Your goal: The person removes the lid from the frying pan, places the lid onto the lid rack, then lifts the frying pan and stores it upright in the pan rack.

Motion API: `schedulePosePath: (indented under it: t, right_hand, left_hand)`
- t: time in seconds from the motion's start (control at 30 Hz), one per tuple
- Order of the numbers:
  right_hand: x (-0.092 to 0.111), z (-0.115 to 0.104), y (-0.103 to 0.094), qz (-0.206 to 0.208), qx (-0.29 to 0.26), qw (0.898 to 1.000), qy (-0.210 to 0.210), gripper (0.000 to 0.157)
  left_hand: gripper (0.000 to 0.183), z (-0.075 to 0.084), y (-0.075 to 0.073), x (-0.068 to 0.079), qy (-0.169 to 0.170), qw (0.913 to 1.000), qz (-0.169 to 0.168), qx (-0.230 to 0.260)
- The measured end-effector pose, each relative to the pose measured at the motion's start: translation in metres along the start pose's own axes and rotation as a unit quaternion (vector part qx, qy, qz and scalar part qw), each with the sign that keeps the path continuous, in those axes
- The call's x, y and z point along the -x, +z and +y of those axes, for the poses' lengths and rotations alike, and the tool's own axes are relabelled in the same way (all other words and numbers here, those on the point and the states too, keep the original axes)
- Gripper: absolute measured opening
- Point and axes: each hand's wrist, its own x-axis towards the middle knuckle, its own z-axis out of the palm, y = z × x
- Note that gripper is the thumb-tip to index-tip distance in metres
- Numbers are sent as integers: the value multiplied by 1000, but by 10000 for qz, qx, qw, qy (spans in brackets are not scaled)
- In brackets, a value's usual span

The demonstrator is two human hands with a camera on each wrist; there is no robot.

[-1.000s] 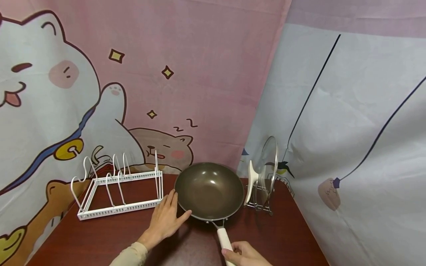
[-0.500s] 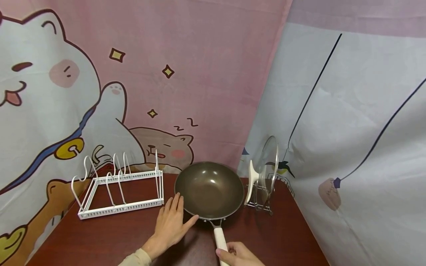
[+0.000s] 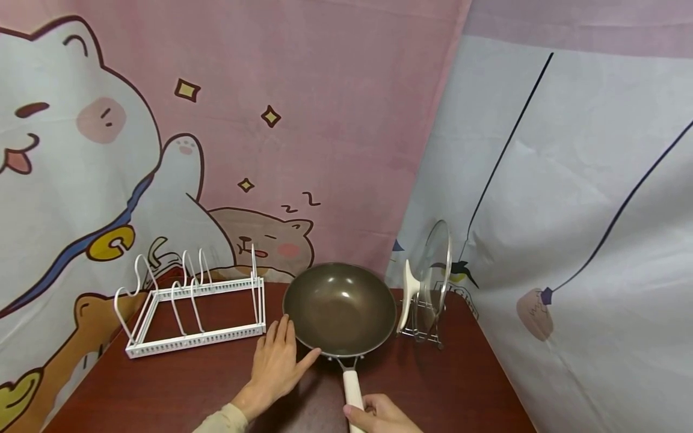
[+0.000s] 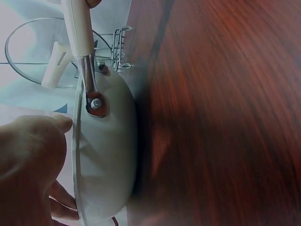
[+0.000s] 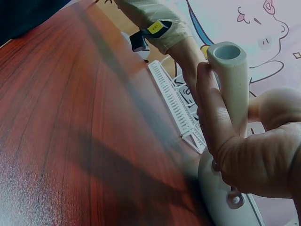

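Observation:
A wok (image 3: 340, 310) with a dark brown inside, a pale outer wall and a cream handle (image 3: 353, 390) rests on the table. My right hand (image 3: 381, 415) holds that handle; in the right wrist view, the thumb and fingers lie on either side of it, below the hollow handle end (image 5: 228, 54). My left hand (image 3: 275, 364) rests at the wok's near left rim, its fingers extended and the thumb spread toward the handle joint. From the left wrist view, fingertips of the left hand (image 4: 33, 160) touch the rim; part of that hand is out of frame.
Left of the wok stands a white rack (image 3: 195, 343) with several upright loops. On the right, a small wire rack (image 3: 422, 337) holds a glass lid (image 3: 441, 270) and a white upright piece (image 3: 409, 291). A patterned curtain (image 3: 346, 150) hangs behind the dark red table (image 3: 460, 385).
The wok has turned slightly, its handle swinging left along with my right hand. My left hand has shifted a little right along the rim. Both racks stay put.

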Motion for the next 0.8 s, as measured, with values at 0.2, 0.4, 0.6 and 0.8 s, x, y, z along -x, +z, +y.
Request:
schedulePosePath:
  t: [0.2,0.4,0.6,0.8]
  right_hand:
    - [-3,0,4,47,-86,9999,33,60]
    - [-7,1,11,94,-57,9999,47,62]
    - [-8,-1,16,158,-98,9998,67,50]
    - [-10,0,19,333,-160,9992,170,41]
  left_hand:
    - [99,-3,1,-1,5,10000,8,27]
    - [99,-6,1,-2,40,9999,9,106]
    - [100,-10,1,-4,66,9999,-29,152]
    - [101,-13,1,-5,-67,9986,-341,397]
